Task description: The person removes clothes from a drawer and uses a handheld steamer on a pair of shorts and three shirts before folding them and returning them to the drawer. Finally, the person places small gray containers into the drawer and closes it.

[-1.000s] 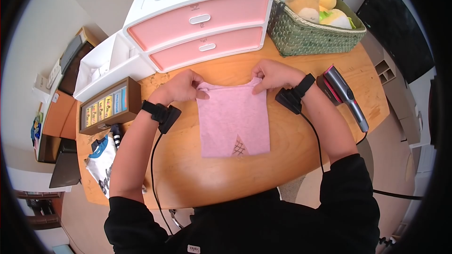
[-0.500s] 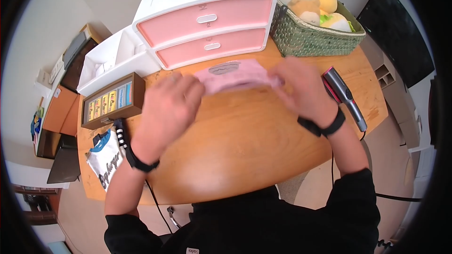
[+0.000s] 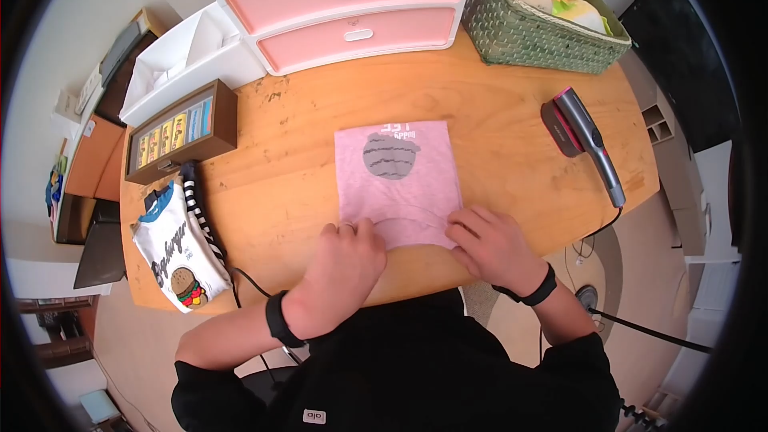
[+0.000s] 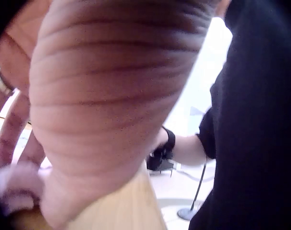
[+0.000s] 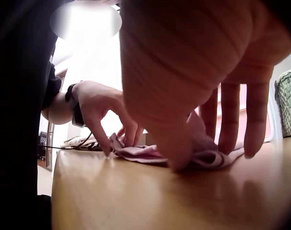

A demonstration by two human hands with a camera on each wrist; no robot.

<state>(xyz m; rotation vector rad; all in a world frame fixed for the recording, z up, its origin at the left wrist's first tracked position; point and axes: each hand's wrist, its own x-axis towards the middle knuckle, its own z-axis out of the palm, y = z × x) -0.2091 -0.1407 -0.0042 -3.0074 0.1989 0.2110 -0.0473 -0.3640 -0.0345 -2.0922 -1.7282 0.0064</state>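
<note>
The pink shirt (image 3: 396, 198) lies folded on the table with its grey patch and white lettering up, its neckline towards the person. The left hand (image 3: 340, 272) pinches the near left corner; the right hand (image 3: 498, 246) pinches the near right one. From the right wrist, pink cloth (image 5: 140, 154) shows bunched on the wood, between the thumb and fingers of the right hand (image 5: 198, 62) and in the fingertips of the left hand (image 5: 102, 103). In the left wrist view the left hand (image 4: 107, 96) fills much of the picture, with blurred pink cloth (image 4: 18, 187) by its fingers.
Behind stand a white and pink drawer unit (image 3: 352, 12) and a green basket (image 3: 544, 36) of plush toys. Leftward are a white bin (image 3: 204, 64), a brown box (image 3: 220, 124) and a folded white shirt (image 3: 180, 248). A corded handheld appliance (image 3: 588, 136) lies right.
The shirt has been flipped over, its grey patch now up and its neckline facing the person. Both hands have come from the far edge back to the near edge.
</note>
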